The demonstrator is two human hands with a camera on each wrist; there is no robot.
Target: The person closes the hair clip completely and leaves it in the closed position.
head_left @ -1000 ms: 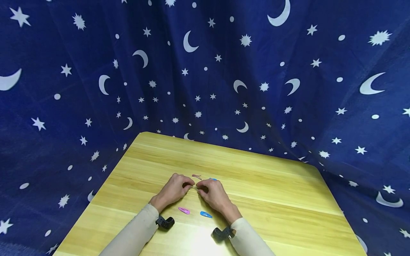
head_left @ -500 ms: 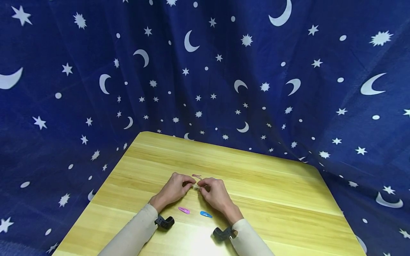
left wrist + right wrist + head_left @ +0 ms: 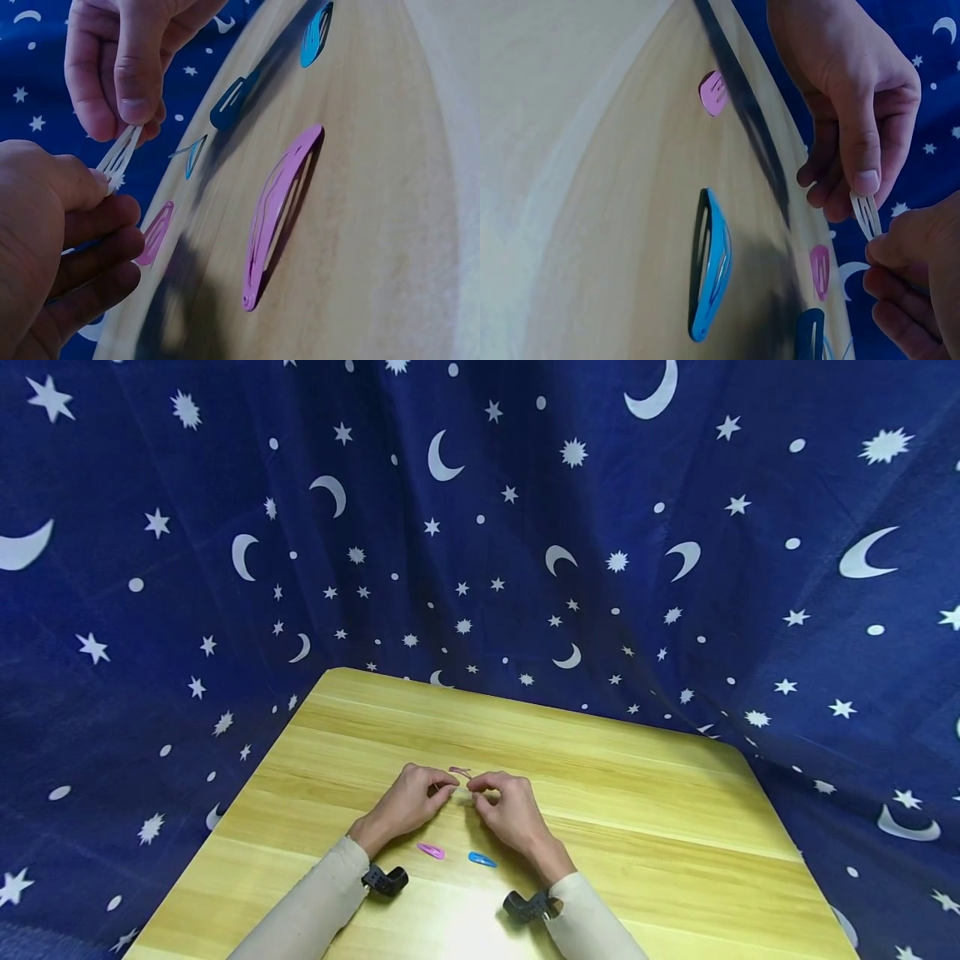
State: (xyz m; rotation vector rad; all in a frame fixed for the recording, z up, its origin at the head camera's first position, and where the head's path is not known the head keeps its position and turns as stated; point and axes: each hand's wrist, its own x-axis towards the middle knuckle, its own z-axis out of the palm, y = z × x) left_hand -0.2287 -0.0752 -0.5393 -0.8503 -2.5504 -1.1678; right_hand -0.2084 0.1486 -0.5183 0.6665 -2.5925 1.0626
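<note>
Both hands meet over the table and share one whitish snap hair clip (image 3: 120, 159). My left hand (image 3: 408, 797) pinches one end between thumb and forefinger, its other fingers loosely bent. The opposite end is between the thumb and fingers of my right hand (image 3: 510, 810). The clip's slotted face shows in the right wrist view, tilted between the two thumbs. Below the hands lie a pink hair clip (image 3: 431, 852) on the left and a blue hair clip (image 3: 482, 859) on the right.
Beyond the hands are another pink clip (image 3: 156, 232), a dark blue clip (image 3: 236, 101) and a thin blue-edged clip (image 3: 195, 157). The wooden table (image 3: 637, 827) ends at a blue curtain (image 3: 480, 568) with moons and stars.
My right hand has shifted slightly right, widening the gap between the hands. The held clip's face has turned and looks paler. A far blue clip is now hidden by the right hand in the head view.
</note>
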